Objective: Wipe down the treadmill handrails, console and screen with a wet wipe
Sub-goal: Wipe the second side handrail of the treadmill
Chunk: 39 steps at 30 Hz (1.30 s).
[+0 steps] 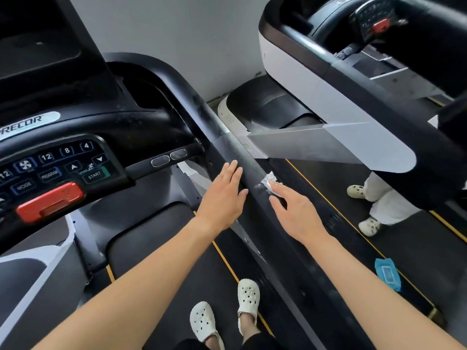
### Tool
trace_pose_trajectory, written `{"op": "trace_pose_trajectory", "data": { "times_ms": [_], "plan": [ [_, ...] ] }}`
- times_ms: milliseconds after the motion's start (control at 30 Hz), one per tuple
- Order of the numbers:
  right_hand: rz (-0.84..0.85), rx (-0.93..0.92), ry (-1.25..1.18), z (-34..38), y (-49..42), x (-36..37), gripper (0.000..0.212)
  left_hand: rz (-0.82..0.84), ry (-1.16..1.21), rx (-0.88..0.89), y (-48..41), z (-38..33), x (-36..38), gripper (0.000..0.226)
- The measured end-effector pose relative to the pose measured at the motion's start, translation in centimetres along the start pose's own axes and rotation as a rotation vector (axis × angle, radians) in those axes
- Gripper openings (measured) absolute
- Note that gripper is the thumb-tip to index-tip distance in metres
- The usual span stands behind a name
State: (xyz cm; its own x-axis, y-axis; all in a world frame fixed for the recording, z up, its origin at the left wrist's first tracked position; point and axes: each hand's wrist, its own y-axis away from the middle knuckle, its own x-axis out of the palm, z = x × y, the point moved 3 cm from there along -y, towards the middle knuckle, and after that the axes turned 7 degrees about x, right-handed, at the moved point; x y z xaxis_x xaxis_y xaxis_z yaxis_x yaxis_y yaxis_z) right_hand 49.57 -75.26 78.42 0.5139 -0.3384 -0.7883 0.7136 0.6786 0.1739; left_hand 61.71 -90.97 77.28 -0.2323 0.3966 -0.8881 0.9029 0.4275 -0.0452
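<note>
Right hand [295, 210]: fingers straight, tips pressing the wet wipe [271, 181] flat onto the top of the right handrail [227, 141]. No curl round the wipe was seen. The wipe was crumpled and white, sitting on the outer half of the rail just ahead of my fingertips. A pale smear showed on the rail beside it.

Left hand [222, 195]: flat, fingers straight and together, holding nothing. It lay along the inner edge of the same rail, level with the right hand. I could not tell whether the palm touched the rail.

The handrail was dark and ran diagonally from the console [58, 168] back toward me, between my two forearms. The console was to my left, well apart from both hands, with its keypad and red stop tab [50, 202] facing me.

My feet, in white clogs [249, 299], stood on the belt [222, 271] just inside the rail.

A blue wipes packet [388, 274] lay on the deck of the neighbouring treadmill [303, 79], on the far side of the rail. Another person's legs in white trousers [384, 198] and pale clogs stood further up that deck.
</note>
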Motion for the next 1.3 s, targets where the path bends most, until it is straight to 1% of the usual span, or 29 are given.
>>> {"op": "trace_pose_trajectory", "data": {
  "times_ms": [100,233,367,433,500,567,633,733,833,900,1000,1133,1167,1233,1300],
  "plan": [
    [-0.002,0.014,0.012,1.8,-1.3,0.6,0.043,0.001,0.026,0.003,0.0,0.0,0.1,0.063],
    [0.004,-0.015,0.018,3.6,-1.8,1.9,0.047,0.018,0.032,0.02,-0.2,0.3,-0.1,0.063],
    [-0.073,-0.145,0.142,1.4,1.2,2.1,0.047,0.034,0.025,0.052,-0.3,0.9,0.0,0.063],
    [-0.136,-0.163,0.188,0.4,2.1,1.8,0.045,0.03,0.01,0.065,-0.3,0.9,0.0,0.063],
    [-0.162,-0.135,0.207,0.6,1.7,1.7,0.04,0.023,0.0,0.076,-0.3,0.8,0.1,0.063],
    [-0.178,-0.067,0.207,2.2,0.1,1.8,0.036,0.02,0.003,0.073,-0.3,1.0,0.2,0.063],
    [-0.167,-0.033,0.213,3.8,-1.3,2.4,0.039,0.025,-0.007,0.067,-0.3,1.2,0.3,0.062],
    [-0.147,-0.125,0.297,4.3,-1.0,3.0,0.046,0.019,-0.017,0.067,-0.5,1.3,0.1,0.061],
    [-0.203,-0.333,0.468,3.0,1.3,2.7,0.045,0.008,-0.008,0.068,-0.4,1.3,0.2,0.06],
    [-0.196,-0.401,0.496,2.2,2.4,2.5,0.046,0.008,-0.018,0.079,-0.4,1.4,0.4,0.061],
    [-0.176,-0.385,0.476,2.3,1.1,2.8,0.046,0.008,-0.028,0.075,-0.5,1.3,0.6,0.061],
    [-0.101,-0.219,0.305,4.1,-3.0,2.9,0.048,0.013,-0.047,0.072,-0.5,1.1,0.2,0.059],
    [-0.092,-0.209,0.281,4.2,-3.3,2.9,0.048,0.016,-0.049,0.067,-0.5,1.1,0.1,0.058],
    [-0.078,-0.233,0.273,3.8,-2.9,2.8,0.05,0.02,-0.053,0.056,-0.5,1.0,0.1,0.058],
    [-0.076,-0.295,0.272,2.9,-1.4,2.3,0.05,0.022,-0.056,0.04,-0.6,0.8,0.3,0.058]
  ]
}}
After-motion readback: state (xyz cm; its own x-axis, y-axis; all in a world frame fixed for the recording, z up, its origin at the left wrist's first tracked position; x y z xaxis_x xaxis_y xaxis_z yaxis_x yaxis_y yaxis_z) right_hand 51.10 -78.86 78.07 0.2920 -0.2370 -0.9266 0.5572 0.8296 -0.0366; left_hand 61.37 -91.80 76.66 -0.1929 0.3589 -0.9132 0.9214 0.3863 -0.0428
